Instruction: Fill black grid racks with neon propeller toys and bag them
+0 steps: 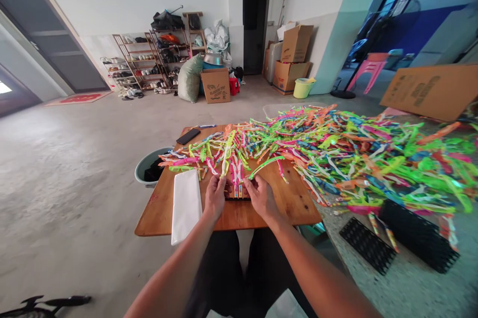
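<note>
My left hand [216, 194] pinches the lower end of a yellow toy-glasses piece [228, 151] that points away from me. My right hand [260, 195] holds the near end of a green glasses piece [267, 164], which slants up to the right. Between my hands, pink pieces [236, 172] with patterned tubes stand at a black tray [238, 199], mostly hidden by my fingers. A large heap of colourful plastic glasses pieces [336, 144] spreads behind and to the right. To the left of my left hand lies a stack of white sheets or bags [185, 203].
The wooden table [157, 213] carries a phone [188, 136] at its back left. A bucket [144, 171] stands beside its left edge. Black perforated trays [368, 244] lie on the grey surface to the right. Cartons [215, 86] and shoe racks [144, 61] stand farther back.
</note>
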Action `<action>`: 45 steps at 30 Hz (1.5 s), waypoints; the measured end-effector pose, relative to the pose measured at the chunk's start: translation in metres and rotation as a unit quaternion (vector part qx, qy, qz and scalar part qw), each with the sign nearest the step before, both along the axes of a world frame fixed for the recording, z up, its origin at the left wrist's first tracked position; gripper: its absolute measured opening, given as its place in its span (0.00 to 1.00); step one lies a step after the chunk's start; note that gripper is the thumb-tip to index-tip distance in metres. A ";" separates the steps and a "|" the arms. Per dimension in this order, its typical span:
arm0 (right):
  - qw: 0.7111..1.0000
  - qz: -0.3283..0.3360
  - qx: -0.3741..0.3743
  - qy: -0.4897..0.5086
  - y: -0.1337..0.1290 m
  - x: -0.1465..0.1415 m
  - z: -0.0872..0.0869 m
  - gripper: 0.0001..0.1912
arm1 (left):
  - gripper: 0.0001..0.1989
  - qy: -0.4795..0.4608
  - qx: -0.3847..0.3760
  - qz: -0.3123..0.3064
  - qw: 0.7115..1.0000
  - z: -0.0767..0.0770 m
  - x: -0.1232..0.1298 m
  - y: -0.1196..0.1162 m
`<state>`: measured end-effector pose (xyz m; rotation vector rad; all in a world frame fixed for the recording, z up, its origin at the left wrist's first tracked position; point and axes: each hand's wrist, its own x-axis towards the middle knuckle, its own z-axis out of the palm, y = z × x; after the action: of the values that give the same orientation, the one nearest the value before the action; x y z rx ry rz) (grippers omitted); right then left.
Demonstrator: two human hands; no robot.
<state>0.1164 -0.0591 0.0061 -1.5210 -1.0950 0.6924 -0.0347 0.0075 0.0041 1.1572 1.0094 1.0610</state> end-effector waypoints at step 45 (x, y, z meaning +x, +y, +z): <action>0.931 0.062 -0.122 -0.338 -0.032 -0.002 -0.051 0.13 | 0.10 0.322 0.307 -0.198 0.874 -0.035 -0.026 -0.031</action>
<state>0.1145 -0.0910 -0.0449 -1.9910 -1.6759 0.3939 -0.0610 -0.0231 -0.0308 2.2390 0.8743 0.6695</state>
